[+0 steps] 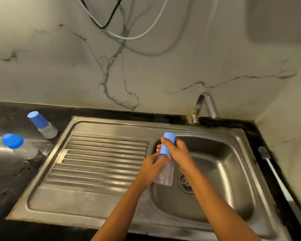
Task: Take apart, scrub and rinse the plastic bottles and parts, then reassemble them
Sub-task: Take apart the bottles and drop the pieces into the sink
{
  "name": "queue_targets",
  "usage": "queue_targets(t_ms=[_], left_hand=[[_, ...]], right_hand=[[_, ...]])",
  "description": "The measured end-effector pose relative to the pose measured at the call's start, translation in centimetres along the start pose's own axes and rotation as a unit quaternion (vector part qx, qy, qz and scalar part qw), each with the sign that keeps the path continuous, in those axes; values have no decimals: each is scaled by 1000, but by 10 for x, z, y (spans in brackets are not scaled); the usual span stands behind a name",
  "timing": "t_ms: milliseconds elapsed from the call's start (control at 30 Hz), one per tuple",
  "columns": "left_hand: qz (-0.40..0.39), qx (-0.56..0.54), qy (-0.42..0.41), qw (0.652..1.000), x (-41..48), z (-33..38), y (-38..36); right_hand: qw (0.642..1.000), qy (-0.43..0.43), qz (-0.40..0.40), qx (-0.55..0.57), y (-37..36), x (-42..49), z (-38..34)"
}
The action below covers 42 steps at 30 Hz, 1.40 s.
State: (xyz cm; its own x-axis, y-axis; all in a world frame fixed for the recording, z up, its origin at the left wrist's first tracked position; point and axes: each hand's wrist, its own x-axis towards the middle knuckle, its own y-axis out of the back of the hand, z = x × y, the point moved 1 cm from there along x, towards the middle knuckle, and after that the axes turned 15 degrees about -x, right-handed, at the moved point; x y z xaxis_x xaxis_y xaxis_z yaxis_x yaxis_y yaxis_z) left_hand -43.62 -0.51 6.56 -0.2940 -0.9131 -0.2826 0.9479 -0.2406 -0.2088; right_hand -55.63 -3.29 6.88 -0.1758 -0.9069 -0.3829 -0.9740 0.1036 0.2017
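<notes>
Bottle (164,174) upright over sink (233,153), cap (168,143) uppermost; left grip (150,166) clamps body, right grip (178,152) wraps cap, directly above.

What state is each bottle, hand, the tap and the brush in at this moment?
Held bottle: blue cap on top, held over the basin.
Left hand: grips the clear body.
Right hand: grips the blue cap.
Far counter bottle: capped, upright left of the sink.
Near counter bottle: capped, upright.
Tap: no water visibly running.
Brush: lying right of the sink, untouched.
</notes>
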Motion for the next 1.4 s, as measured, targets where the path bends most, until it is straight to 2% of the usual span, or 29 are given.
queue_targets(t_ms=[33,100,133,200,233,300,367,433,533,633,733,800,867,900,933,1000,1033,1067,1100,1133,1167,1200,1267,1333,1400], left_hand=[[-21,-46,29,998,4,-3,-4],[-66,-173,105,977,8,-11,-11],[-77,-238,135,959,7,-15,-14],[-65,-295,160,940,9,-30,-15],[-51,-292,162,941,10,-39,-14],[-28,-276,172,945,12,-57,-12],[-8,-255,193,948,14,-75,-10],[18,-200,206,958,17,-90,-9],[46,-103,226,968,21,-105,-10],[69,-4,235,970,25,-115,-11],[56,102,236,965,28,-116,-15],[27,183,233,955,33,-114,-18],[1,256,212,943,40,-113,-25],[-11,286,201,937,42,-111,-29],[-24,304,188,934,45,-109,-33],[-32,304,168,937,48,-102,-37],[-30,282,162,945,48,-97,-37],[-31,225,161,960,48,-93,-35],[-49,128,180,974,48,-90,-32],[-84,1,206,975,45,-85,-32],[-121,-114,219,961,40,-79,-32],[-150,-208,225,940,37,-76,-32],[-190,-311,232,902,36,-72,-33],[-200,-329,242,890,36,-69,-33],[-206,-285,262,899,38,-65,-34]], right_hand=[[996,-38,-29,80,8,3,2],[954,-113,-89,263,26,12,8],[929,-135,-91,334,36,19,15],[911,-172,-51,370,55,36,38],[926,-199,-35,318,60,41,55],[955,-252,-54,146,62,37,95],[945,-315,-88,-27,58,21,131],[914,-363,-97,-154,59,12,168],[878,-394,-124,-241,60,-1,200],[885,-396,-113,-216,59,-12,187],[901,-359,-40,-240,63,2,174],[934,-309,-23,-176,64,15,160],[949,-277,-35,-143,60,26,139],[948,-246,-55,-197,57,27,125],[930,-200,-77,-297,56,27,113],[868,-115,-65,-479,57,34,101],[864,-92,-57,-492,59,37,99],[890,-73,-56,-447,61,38,99],[935,-43,-61,-347,62,39,100],[972,-14,-65,-224,64,38,99],[991,3,-87,-97,66,36,95],[992,22,-125,3,68,33,92],[968,51,-217,117,72,30,81],[935,79,-308,156,82,32,75],[923,82,-346,146,95,37,78]])
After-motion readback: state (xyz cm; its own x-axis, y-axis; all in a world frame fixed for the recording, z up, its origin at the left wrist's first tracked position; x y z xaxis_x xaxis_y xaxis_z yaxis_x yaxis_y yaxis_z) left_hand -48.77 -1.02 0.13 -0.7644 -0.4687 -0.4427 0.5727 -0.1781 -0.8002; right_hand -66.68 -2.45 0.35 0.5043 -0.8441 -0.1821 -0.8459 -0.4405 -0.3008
